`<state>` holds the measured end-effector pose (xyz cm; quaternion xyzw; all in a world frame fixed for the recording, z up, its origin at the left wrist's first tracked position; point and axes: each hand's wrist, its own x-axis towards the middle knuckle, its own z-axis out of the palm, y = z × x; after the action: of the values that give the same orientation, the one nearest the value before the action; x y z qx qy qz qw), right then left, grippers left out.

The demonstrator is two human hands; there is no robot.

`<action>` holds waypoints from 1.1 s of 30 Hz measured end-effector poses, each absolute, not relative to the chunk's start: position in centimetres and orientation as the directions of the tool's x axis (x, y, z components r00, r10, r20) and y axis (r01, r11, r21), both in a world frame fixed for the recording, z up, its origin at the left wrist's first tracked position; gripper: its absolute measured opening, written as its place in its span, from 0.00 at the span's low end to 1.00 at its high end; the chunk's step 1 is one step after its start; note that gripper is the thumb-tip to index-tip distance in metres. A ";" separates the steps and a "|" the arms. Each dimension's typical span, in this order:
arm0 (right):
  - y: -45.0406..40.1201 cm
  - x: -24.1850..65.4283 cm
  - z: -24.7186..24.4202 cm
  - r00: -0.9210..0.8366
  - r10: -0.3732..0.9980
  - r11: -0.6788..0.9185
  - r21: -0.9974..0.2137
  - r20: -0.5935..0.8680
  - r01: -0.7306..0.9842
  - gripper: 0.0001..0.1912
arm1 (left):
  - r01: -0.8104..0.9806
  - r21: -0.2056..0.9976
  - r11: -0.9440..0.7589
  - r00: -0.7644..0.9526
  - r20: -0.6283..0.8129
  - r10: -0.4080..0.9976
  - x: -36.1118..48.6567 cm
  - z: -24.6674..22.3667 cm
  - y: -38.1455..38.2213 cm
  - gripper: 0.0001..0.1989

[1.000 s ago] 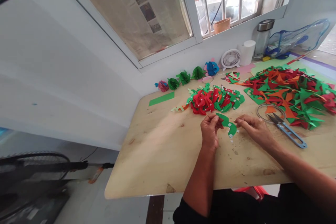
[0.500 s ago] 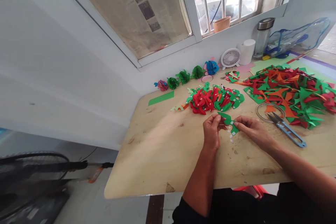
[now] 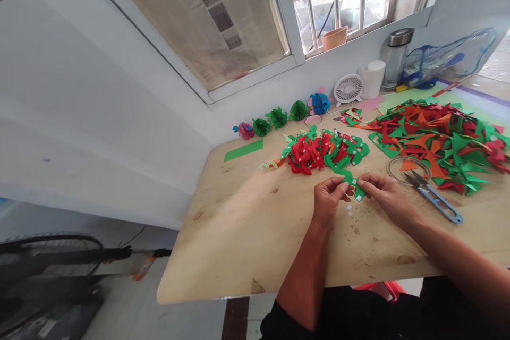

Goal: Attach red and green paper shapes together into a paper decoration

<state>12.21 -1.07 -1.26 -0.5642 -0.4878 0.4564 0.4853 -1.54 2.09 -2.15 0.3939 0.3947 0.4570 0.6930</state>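
Cutout (image 3: 348, 176) | pinched by left hand (image 3: 330, 197) and right hand (image 3: 380, 189) | paper pile (image 3: 306, 153): 11 o'clock of it | advise: steady edges, avoid creasing

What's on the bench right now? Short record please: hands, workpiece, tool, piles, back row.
Left hand: pinching the green paper piece
Right hand: fingertips on the same piece
Workpiece: green paper with white squares on it
Tool: blue-handled snips, unheld, lying right of the hands
Pile beyond hands: red and green paper cutouts
Pile at right: red, orange and green scraps
Back row: five paper figures, white fan, clear bottle
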 end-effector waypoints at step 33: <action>-1.1 12.3 -1.7 0.016 0.996 0.066 -0.854 0.087 0.517 0.14 | -0.222 0.965 0.138 0.281 -0.072 0.957 -1.6 -2.2 2.1 0.05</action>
<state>12.30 -1.11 -1.71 -0.6049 -0.6253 0.3178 0.3771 -1.64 2.11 -2.25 0.4721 0.3890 0.4563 0.6462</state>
